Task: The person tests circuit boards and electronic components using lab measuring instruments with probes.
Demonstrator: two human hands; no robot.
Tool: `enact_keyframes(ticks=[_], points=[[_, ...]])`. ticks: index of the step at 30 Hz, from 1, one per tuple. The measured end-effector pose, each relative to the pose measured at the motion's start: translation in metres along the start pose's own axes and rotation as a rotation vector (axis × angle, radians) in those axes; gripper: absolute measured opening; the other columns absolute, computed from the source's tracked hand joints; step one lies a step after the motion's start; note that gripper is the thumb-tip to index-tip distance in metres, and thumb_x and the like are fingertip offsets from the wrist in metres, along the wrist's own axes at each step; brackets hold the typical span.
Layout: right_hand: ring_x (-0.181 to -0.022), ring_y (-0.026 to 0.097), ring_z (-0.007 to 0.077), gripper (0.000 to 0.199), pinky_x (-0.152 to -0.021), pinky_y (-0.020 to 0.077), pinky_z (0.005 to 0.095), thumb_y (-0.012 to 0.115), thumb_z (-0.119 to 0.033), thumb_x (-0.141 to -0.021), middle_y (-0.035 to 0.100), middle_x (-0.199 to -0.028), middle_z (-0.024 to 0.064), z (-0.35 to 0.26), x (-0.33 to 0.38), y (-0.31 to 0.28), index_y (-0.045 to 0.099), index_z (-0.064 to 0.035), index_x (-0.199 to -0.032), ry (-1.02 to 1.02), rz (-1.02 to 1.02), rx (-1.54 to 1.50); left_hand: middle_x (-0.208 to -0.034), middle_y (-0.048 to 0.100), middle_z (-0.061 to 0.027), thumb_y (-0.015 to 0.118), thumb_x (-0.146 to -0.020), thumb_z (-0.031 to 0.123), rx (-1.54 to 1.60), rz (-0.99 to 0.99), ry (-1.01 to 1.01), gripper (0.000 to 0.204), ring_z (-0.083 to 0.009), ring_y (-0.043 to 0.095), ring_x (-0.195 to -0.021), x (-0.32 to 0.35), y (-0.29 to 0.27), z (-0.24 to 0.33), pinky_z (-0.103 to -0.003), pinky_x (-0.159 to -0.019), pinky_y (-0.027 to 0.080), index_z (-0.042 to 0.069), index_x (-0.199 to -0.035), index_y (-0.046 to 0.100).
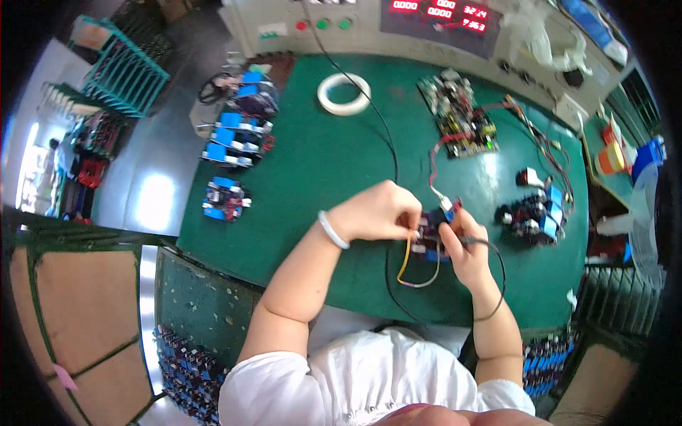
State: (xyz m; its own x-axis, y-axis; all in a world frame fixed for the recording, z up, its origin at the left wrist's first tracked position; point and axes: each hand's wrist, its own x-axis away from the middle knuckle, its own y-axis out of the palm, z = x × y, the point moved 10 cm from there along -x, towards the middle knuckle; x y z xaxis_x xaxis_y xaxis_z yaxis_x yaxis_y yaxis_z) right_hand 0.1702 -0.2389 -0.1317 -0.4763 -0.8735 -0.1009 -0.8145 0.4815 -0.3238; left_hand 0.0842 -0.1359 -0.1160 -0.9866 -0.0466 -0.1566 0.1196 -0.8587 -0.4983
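Observation:
My left hand (382, 211) pinches the end of a thin yellow wire (404, 266) at the left side of a small circuit board module (429, 248). My right hand (467, 250) grips that module from the right, thumb and fingers closed on it. The module has blue and dark parts, mostly covered by my fingers. A red cable with a white plug (445, 203) reaches its top edge; whether it is fully seated I cannot tell. The yellow wire loops below the module into a grey lead. A black cable (503, 273) curves past my right wrist.
More blue-and-black modules stand in a left group (238, 138), singly (224, 199), and at right (543, 216). A larger circuit board (460, 117) lies at the back. A white ring (344, 94) rests on the green tabletop (320, 156). A panel with red displays (440, 21) borders the far edge.

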Motion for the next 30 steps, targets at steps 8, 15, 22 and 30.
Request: enact_keyframes(ticks=[8, 15, 22, 30], points=[[-0.051, 0.052, 0.016, 0.02, -0.049, 0.0403, 0.0311, 0.066, -0.008, -0.088, 0.057, -0.058, 0.0112, 0.005, -0.003, 0.005, 0.052, 0.0004, -0.076, 0.05, -0.076, 0.083, -0.072, 0.064, -0.0101, 0.079, -0.075, 0.008, 0.061, -0.025, -0.035, 0.018, -0.0189, 0.066, -0.066, -0.006, 0.002, -0.007, -0.03, -0.06, 0.053, -0.001, -0.074, 0.064], [-0.05, 0.052, 0.0177, 0.018, -0.049, 0.0407, 0.032, 0.066, -0.006, -0.087, 0.058, -0.058, 0.0119, 0.004, -0.006, 0.007, 0.053, 0.0004, -0.076, 0.03, -0.093, 0.082, -0.072, 0.064, -0.0102, 0.079, -0.076, 0.009, 0.045, -0.024, -0.038, 0.018, -0.0194, 0.067, -0.066, -0.005, 0.0, -0.008, -0.03, -0.061, 0.053, -0.001, -0.074, 0.064], [-0.049, 0.048, 0.017, 0.02, -0.049, 0.0397, 0.0322, 0.067, -0.006, -0.086, 0.053, -0.056, 0.012, -0.006, -0.004, 0.005, 0.052, 0.0007, -0.074, -0.047, -0.055, 0.103, -0.073, 0.065, -0.0122, 0.077, -0.075, 0.009, -0.012, -0.013, 0.014, 0.014, -0.0205, 0.067, -0.066, -0.002, -0.002, 0.002, -0.032, -0.061, 0.053, 0.0, -0.075, 0.066], [-0.052, 0.046, 0.0098, 0.022, -0.048, 0.0376, 0.029, 0.065, -0.005, -0.088, 0.054, -0.056, 0.0057, 0.009, 0.005, 0.007, 0.049, -0.0003, -0.073, 0.025, -0.071, 0.051, -0.073, 0.066, -0.0104, 0.078, -0.073, 0.006, 0.022, -0.028, -0.011, 0.014, -0.0182, 0.067, -0.066, 0.001, 0.008, -0.002, -0.03, -0.06, 0.053, -0.001, -0.076, 0.066]])
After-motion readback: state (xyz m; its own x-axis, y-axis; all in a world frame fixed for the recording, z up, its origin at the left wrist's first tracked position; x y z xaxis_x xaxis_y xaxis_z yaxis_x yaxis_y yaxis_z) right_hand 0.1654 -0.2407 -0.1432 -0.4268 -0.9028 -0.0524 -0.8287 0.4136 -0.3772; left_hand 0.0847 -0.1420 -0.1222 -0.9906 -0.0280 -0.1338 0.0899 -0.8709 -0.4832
